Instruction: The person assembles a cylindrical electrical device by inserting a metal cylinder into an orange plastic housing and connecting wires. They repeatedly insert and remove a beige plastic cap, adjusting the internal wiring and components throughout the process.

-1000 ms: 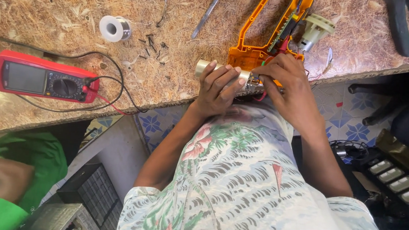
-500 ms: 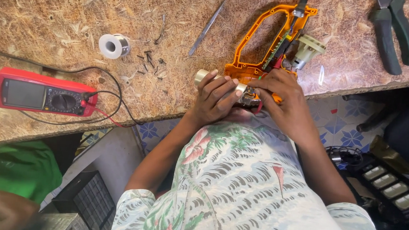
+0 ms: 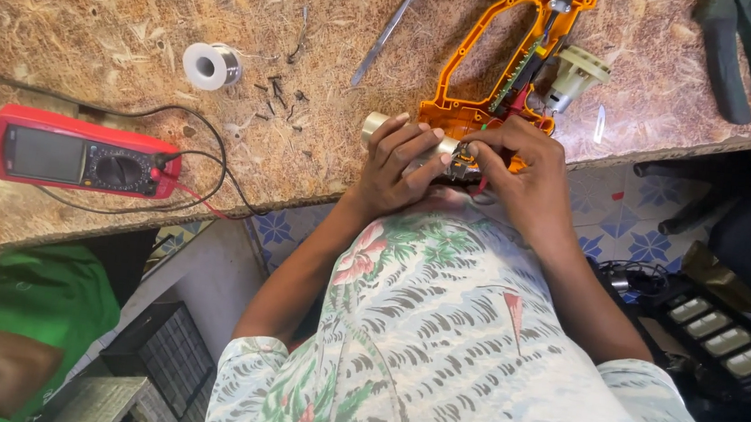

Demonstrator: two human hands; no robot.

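1. L hand [image 3: 401, 161]: fingers clenched round silver cylindrical motor [image 3: 381, 130] at workbench [image 3: 92, 9] edge.
2. R hand [image 3: 527, 166]: fingers pinched on motor's far end, touching orange tool housing [image 3: 482, 61].
3. Nearby: red multimeter [image 3: 78, 153] w/ leads, solder spool [image 3: 211, 65], loose screws [image 3: 276, 96], tweezers [image 3: 386, 33], pliers [image 3: 740, 44].

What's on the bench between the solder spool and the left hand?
In the head view, a scatter of small dark screws lies on the chipboard between the solder spool and the left hand.
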